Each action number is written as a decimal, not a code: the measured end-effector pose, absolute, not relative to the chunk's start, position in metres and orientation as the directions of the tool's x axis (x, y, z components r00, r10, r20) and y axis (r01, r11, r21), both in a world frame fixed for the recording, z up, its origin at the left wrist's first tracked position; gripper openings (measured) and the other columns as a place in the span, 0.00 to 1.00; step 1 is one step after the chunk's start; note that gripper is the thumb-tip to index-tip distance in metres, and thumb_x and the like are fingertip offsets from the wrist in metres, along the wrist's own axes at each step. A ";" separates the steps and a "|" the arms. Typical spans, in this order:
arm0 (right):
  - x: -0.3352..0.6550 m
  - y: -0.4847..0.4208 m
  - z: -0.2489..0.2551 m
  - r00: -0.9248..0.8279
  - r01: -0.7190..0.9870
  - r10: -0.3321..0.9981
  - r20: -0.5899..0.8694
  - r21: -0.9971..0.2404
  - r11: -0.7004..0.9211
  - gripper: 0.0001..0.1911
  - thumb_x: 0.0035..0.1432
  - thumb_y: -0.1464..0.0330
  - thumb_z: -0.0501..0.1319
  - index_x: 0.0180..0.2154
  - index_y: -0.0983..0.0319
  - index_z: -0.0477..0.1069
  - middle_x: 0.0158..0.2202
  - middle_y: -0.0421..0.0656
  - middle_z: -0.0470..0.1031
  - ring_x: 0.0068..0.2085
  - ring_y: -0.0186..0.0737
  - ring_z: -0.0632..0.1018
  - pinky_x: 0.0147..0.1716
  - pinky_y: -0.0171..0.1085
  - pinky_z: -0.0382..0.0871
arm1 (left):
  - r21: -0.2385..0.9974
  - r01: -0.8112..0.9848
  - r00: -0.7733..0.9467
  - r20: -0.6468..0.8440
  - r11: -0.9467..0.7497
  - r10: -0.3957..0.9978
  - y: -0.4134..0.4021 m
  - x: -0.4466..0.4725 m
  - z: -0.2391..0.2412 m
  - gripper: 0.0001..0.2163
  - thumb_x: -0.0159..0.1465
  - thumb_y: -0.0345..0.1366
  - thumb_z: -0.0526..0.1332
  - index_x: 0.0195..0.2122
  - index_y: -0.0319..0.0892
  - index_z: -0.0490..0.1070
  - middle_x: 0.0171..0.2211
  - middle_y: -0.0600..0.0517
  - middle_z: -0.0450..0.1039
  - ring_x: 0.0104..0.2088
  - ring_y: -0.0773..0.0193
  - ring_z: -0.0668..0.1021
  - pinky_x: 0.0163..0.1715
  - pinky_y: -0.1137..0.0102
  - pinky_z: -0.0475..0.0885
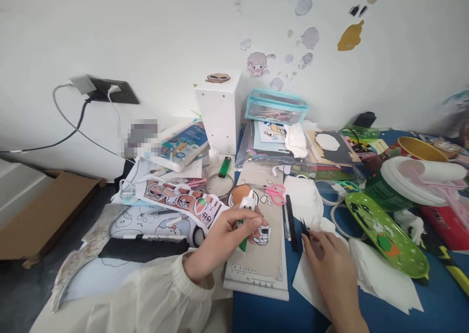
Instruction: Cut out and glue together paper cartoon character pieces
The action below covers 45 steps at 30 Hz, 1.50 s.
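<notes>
Cream elastic-cuffed sleeve fabric [157, 299] fills seven o'clock in the head view. At one, a clear teal-trimmed zip pouch [276, 98] holds items too blurred to name; at four lies a green oval plastic tray [410, 260] with cartoon prints. At six, above a beige board [269, 262], the left hand [234, 230] grips a white nozzled bottle [248, 202] with green markings, fingers hiding its middle. At five, the right hand [331, 260] pinches slim black tweezers [305, 229], mostly covered.

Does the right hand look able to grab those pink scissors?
Probably yes: only low things like the black pen lie between the right hand and the pink scissors, though that hand holds tweezers.
</notes>
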State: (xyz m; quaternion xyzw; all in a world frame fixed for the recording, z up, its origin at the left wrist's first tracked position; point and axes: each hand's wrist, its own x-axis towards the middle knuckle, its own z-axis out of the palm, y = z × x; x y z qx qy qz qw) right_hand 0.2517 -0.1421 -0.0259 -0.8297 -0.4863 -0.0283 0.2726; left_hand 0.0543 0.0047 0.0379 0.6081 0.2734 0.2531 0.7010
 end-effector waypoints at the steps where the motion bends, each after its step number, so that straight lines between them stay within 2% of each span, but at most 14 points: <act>1: 0.252 -0.142 -0.027 0.543 0.809 0.786 0.296 -0.437 -0.394 0.19 0.60 0.54 0.55 0.33 0.62 0.73 0.34 0.52 0.77 0.38 0.54 0.74 0.38 0.49 0.66 | 0.990 -0.031 0.718 -0.075 0.140 0.692 0.004 0.054 0.037 0.12 0.62 0.43 0.61 0.31 0.39 0.78 0.22 0.53 0.71 0.21 0.70 0.69 0.25 0.74 0.70; 3: 0.252 -0.143 -0.027 0.590 0.770 0.760 0.273 -0.474 -0.427 0.19 0.60 0.53 0.54 0.33 0.61 0.72 0.34 0.51 0.77 0.36 0.53 0.76 0.36 0.48 0.68 | 0.987 -0.048 0.710 -0.075 0.154 0.700 0.003 0.054 0.035 0.12 0.62 0.42 0.61 0.31 0.40 0.78 0.22 0.53 0.71 0.21 0.70 0.69 0.25 0.74 0.70; 7: 0.247 -0.149 -0.011 0.679 0.669 0.693 0.243 -0.593 -0.448 0.18 0.61 0.53 0.53 0.41 0.61 0.68 0.34 0.50 0.79 0.33 0.49 0.80 0.28 0.42 0.72 | 0.978 -0.081 0.706 -0.078 0.190 0.704 0.000 0.051 0.031 0.11 0.63 0.41 0.61 0.31 0.40 0.78 0.23 0.53 0.72 0.24 0.69 0.72 0.26 0.74 0.69; 9: 0.238 -0.148 0.003 0.674 0.601 0.710 0.203 -0.710 -0.367 0.15 0.61 0.55 0.54 0.42 0.59 0.66 0.33 0.46 0.80 0.32 0.44 0.81 0.28 0.38 0.74 | 0.974 -0.098 0.703 -0.078 0.205 0.707 -0.001 0.049 0.030 0.11 0.63 0.41 0.60 0.32 0.40 0.79 0.23 0.52 0.72 0.24 0.69 0.72 0.27 0.74 0.69; 11: 0.223 -0.144 0.016 0.653 0.397 0.748 0.117 -0.894 -0.207 0.12 0.56 0.59 0.62 0.39 0.57 0.67 0.27 0.41 0.78 0.24 0.40 0.78 0.21 0.34 0.73 | 0.973 -0.111 0.693 -0.070 0.202 0.717 -0.002 0.048 0.031 0.11 0.64 0.40 0.60 0.33 0.41 0.79 0.24 0.53 0.72 0.23 0.70 0.71 0.27 0.74 0.68; 14: 0.197 -0.132 0.028 0.509 0.205 0.861 0.019 -0.974 -0.099 0.12 0.52 0.62 0.66 0.40 0.56 0.71 0.26 0.41 0.77 0.21 0.38 0.76 0.15 0.32 0.69 | 0.974 -0.135 0.666 -0.049 0.185 0.744 -0.003 0.047 0.032 0.10 0.63 0.39 0.60 0.34 0.42 0.80 0.24 0.52 0.72 0.23 0.70 0.71 0.27 0.74 0.69; 17: 0.178 -0.119 0.029 0.497 0.153 0.868 -0.014 -0.983 -0.103 0.07 0.51 0.63 0.66 0.33 0.57 0.74 0.22 0.39 0.75 0.20 0.36 0.73 0.15 0.32 0.68 | 0.976 -0.153 0.636 -0.025 0.157 0.772 -0.005 0.047 0.032 0.09 0.63 0.39 0.61 0.34 0.42 0.81 0.22 0.53 0.72 0.23 0.69 0.71 0.25 0.74 0.69; 21: 0.167 -0.111 0.028 0.585 0.218 0.811 0.025 -0.968 -0.127 0.05 0.49 0.65 0.67 0.30 0.58 0.76 0.21 0.39 0.74 0.21 0.36 0.73 0.17 0.31 0.69 | 0.985 -0.136 0.589 -0.003 0.103 0.808 -0.005 0.046 0.031 0.09 0.62 0.39 0.62 0.33 0.43 0.81 0.20 0.52 0.72 0.23 0.68 0.72 0.28 0.73 0.71; 27: 0.162 -0.108 0.033 0.632 0.277 0.773 0.060 -0.949 -0.153 0.03 0.48 0.68 0.67 0.29 0.59 0.76 0.26 0.40 0.78 0.23 0.34 0.76 0.22 0.28 0.73 | 0.984 -0.168 0.553 0.052 0.050 0.832 -0.002 0.043 0.033 0.08 0.62 0.36 0.62 0.33 0.42 0.81 0.25 0.48 0.75 0.37 0.59 0.76 0.38 0.68 0.72; 31: 0.162 -0.107 0.034 0.618 0.300 0.782 0.082 -0.944 -0.139 0.03 0.48 0.70 0.67 0.29 0.56 0.77 0.26 0.37 0.78 0.23 0.32 0.75 0.24 0.25 0.72 | 0.984 -0.175 0.569 0.070 0.038 0.819 -0.003 0.041 0.032 0.07 0.62 0.34 0.62 0.36 0.44 0.81 0.21 0.50 0.73 0.37 0.61 0.76 0.41 0.67 0.71; 45: 0.164 -0.111 0.034 0.642 0.289 0.764 0.065 -0.943 -0.163 0.03 0.47 0.69 0.68 0.28 0.55 0.77 0.27 0.37 0.78 0.25 0.32 0.76 0.26 0.26 0.72 | 0.988 -0.124 0.585 0.143 -0.086 0.799 -0.004 0.040 0.035 0.08 0.63 0.32 0.61 0.39 0.45 0.80 0.25 0.50 0.76 0.36 0.62 0.77 0.40 0.69 0.71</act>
